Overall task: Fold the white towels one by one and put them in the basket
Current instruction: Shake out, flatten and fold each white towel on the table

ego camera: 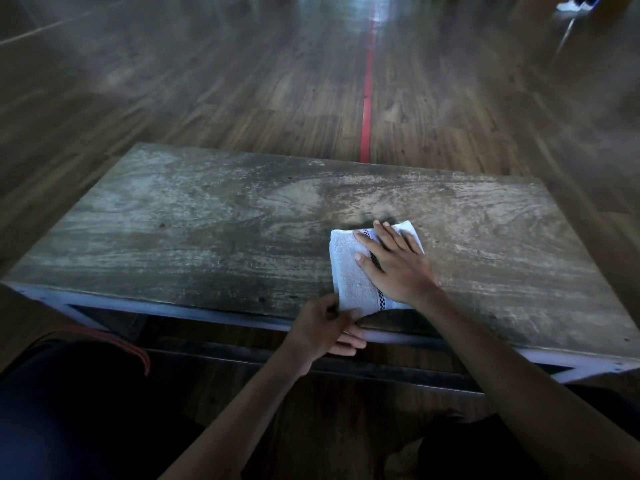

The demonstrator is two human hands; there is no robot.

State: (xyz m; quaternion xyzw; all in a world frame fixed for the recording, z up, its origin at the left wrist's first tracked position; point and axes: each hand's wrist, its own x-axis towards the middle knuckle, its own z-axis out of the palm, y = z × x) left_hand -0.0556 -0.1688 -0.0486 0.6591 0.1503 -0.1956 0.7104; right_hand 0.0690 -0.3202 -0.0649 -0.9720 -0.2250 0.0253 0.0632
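white towel (346, 271) lies folded on the wood table (207, 220). it sits a bit right of the middle, close to the near edge. its near corner reaches right to that edge. a thin black and white check stripe (381, 296) runs along the towel, partly hidden under a hand.

the right hand (394, 261) lies flat on top of the towel. its fingers are straight and spread out, and the palm presses the cloth down.

the left hand (325, 327) is at the near edge of the table. it pinches the near left corner of the towel, with the thumb on top and the other fingers curled below the edge.

the table top is grey, worn and scratched, with a pale frame along its front.

past the table is a dark wood floor (242, 81) with a red line (367, 98) going away from the table. white shoes (569, 5) show at the far top right.

at the lower left is a dark thing (86, 393) with an orange rim (114, 337). i cannot tell what it is.
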